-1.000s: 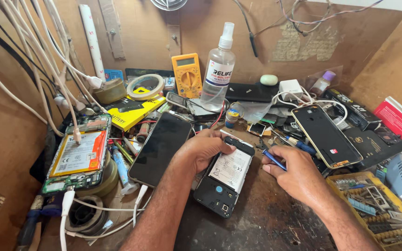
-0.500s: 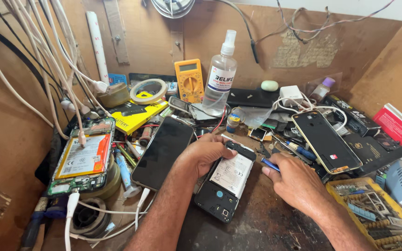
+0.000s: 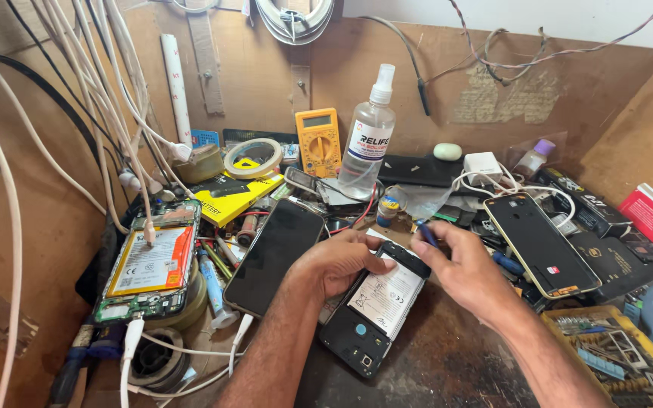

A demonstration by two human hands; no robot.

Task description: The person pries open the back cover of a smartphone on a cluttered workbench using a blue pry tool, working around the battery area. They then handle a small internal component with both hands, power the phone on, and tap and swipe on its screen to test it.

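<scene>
Pressing down with the left hand (image 3: 339,261) on one opened phone (image 3: 376,306), lying near the middle of the counter (image 3: 447,363) with battery showing. Pinching one small blue tool (image 3: 426,233) in the right hand (image 3: 468,273), just above the phone's top edge. Lying around: three more phones, one yellow meter (image 3: 319,141), one spray bottle (image 3: 368,143).
</scene>
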